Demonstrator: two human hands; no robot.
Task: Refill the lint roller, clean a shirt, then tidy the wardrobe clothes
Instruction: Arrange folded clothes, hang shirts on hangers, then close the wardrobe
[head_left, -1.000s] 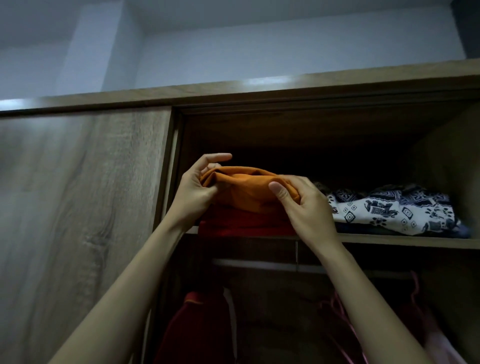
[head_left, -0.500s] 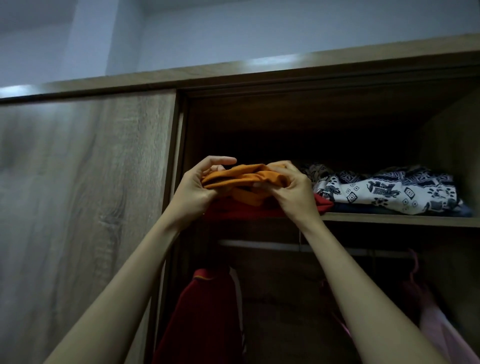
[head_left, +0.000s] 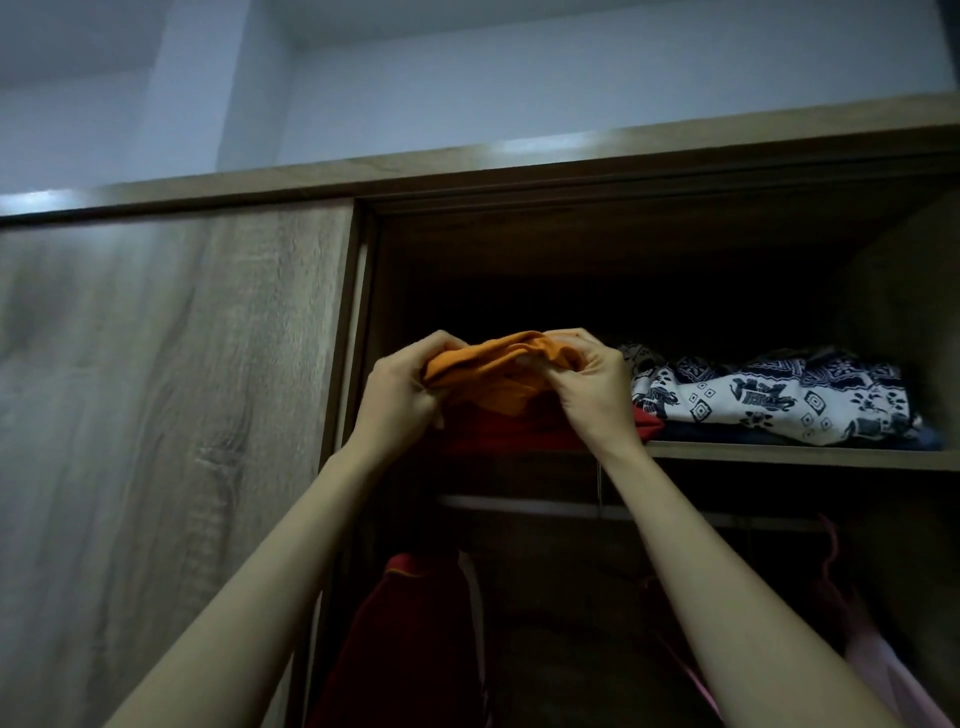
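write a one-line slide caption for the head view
Tidying the wardrobe: left hand and right hand grip an orange garment over a red garment on the wardrobe shelf, beside patterned clothes.

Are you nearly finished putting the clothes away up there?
Partly. Done, it seems: a patterned pile lies folded on the shelf, and a hanging red top is on the rail below. In hand: the left hand and right hand both grip the bunched orange garment on top of a folded red garment. Left: flattening the orange piece onto that stack. No lint roller shows, so those steps cannot be judged.
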